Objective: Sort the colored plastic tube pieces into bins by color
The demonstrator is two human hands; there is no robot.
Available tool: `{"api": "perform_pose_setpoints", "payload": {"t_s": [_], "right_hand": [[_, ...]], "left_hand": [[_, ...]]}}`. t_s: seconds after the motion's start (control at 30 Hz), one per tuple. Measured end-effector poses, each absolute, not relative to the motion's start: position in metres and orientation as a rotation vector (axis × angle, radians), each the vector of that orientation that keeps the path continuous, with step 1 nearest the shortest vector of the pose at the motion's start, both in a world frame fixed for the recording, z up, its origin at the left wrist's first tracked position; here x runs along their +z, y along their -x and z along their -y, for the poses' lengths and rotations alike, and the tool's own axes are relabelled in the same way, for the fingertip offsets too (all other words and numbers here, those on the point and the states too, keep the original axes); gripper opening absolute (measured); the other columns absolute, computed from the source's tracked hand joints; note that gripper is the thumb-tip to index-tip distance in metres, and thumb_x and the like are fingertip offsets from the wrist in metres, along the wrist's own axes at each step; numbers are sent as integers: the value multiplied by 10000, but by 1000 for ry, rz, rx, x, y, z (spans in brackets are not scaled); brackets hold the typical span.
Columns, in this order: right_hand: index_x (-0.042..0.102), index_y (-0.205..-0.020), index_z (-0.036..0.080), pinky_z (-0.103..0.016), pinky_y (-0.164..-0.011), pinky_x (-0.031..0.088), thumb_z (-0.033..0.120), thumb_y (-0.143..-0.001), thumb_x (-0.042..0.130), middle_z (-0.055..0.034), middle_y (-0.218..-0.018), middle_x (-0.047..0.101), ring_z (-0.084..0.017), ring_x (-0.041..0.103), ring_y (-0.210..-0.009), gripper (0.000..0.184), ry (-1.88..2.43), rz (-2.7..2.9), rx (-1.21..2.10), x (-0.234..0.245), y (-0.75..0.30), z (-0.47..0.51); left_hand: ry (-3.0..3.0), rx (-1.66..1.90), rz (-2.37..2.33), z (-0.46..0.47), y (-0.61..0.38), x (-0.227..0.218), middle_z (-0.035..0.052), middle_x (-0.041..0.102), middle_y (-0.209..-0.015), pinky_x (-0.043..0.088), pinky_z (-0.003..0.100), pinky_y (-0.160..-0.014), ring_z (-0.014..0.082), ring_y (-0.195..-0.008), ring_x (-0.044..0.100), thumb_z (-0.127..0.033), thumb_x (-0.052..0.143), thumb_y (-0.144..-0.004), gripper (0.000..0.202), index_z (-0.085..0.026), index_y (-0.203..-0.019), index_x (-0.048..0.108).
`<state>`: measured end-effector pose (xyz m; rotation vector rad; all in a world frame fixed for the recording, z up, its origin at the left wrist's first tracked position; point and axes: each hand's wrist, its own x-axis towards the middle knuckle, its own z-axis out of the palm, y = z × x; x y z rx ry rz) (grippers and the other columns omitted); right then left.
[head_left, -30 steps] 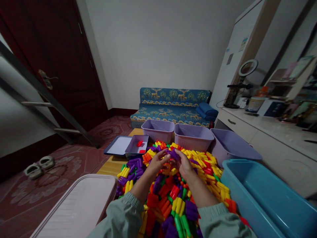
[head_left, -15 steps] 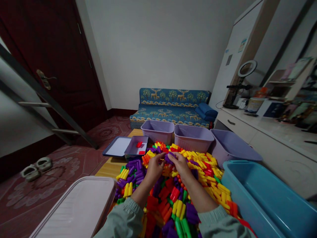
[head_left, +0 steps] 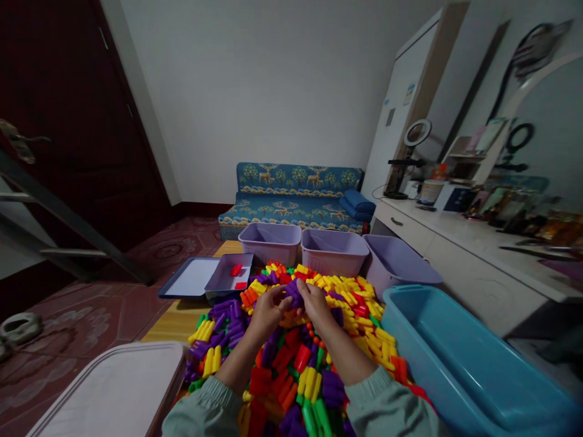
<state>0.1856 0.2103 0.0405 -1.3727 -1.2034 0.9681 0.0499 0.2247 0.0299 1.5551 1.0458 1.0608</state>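
Between my two hands is a purple plastic building block (head_left: 294,294), raised just over a large heap of loose blocks (head_left: 303,358). My left hand (head_left: 269,306) grips its left side with thumb and fingers. On the other side, my right hand (head_left: 314,298) is closed on the same block, thumb on top. Part of the block is hidden by the fingers. Yellow blocks (head_left: 346,291) lie mostly right of my hands, purple ones (head_left: 228,321) mostly left, and red and green ones are mixed in below.
Lilac bins (head_left: 334,255) line the table's far side. A blue bin (head_left: 432,340) stands right. At the left are a shallow box (head_left: 223,282) holding red pieces, its white-topped lid (head_left: 189,278), and a pale lid (head_left: 113,388). A patterned sofa (head_left: 291,203) is beyond.
The view has swung to the right, so everything appears shifted left. Both hands still hold the purple block, which shows more between the fingers now.
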Motion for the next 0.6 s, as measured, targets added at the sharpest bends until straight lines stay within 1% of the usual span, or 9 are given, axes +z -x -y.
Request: {"api": "perform_pose_setpoints", "payload": {"t_s": [0.07, 0.13, 0.27, 0.33, 0.4, 0.5, 0.6], "right_hand": [[561, -729, 193, -231, -341, 351, 645, -809, 438, 18, -509, 548, -128, 517, -351, 475, 1346, 1183, 992, 41, -185, -209], [578, -800, 191, -220, -345, 356, 615, -789, 502, 9, -578, 596, -125, 540, -378, 431, 1325, 1189, 1012, 42, -185, -207], [593, -788, 182, -215, -381, 374, 507, -754, 597, -5, -637, 634, -121, 554, -436, 327, 1314, 1212, 1025, 44, -186, -203], [591, -781, 180, -226, -402, 386, 455, -742, 615, -1, -632, 631, -124, 548, -443, 279, 1321, 1200, 1047, 44, -187, -202], [588, -794, 184, -238, -425, 401, 409, -732, 623, 2, -644, 630, -130, 547, -457, 236, 1335, 1200, 1052, 44, -188, -202], [588, -807, 192, -252, -503, 438, 336, -718, 629, 5, -670, 625, -147, 573, -553, 174, 1368, 1282, 964, 42, -190, -202], [597, -837, 198, -284, -656, 474, 252, -695, 632, 1, -740, 630, -168, 596, -706, 157, 1374, 1380, 841, 38, -191, -204]], "left_hand": [[-1513, 1076, -1056, -226, -52, 30, 88, 698, -829, 467, 241, -513, 169, -622, 612, -411, 648, -707, 532, -86, -1128, 631], [-1531, 1113, -1066, -226, -53, 32, 100, 705, -853, 490, 260, -573, 184, -679, 631, -384, 643, -714, 486, -88, -1098, 648], [-1684, 1167, -1118, -225, -51, 35, 101, 714, -876, 510, 304, -711, 208, -787, 651, -286, 624, -734, 329, -122, -1011, 691], [-1781, 1176, -1160, -225, -50, 35, 101, 710, -902, 510, 315, -725, 207, -783, 652, -258, 620, -731, 277, -137, -965, 706], [-1841, 1165, -1189, -225, -50, 35, 98, 709, -914, 512, 323, -721, 206, -768, 652, -246, 616, -728, 270, -146, -961, 708], [-1821, 1125, -1181, -224, -49, 35, 98, 721, -923, 514, 335, -753, 215, -803, 663, -235, 595, -738, 296, -146, -1001, 698], [-1755, 1107, -1141, -226, -49, 36, 106, 728, -931, 513, 343, -785, 225, -838, 671, -225, 578, -740, 287, -132, -982, 700]]}}
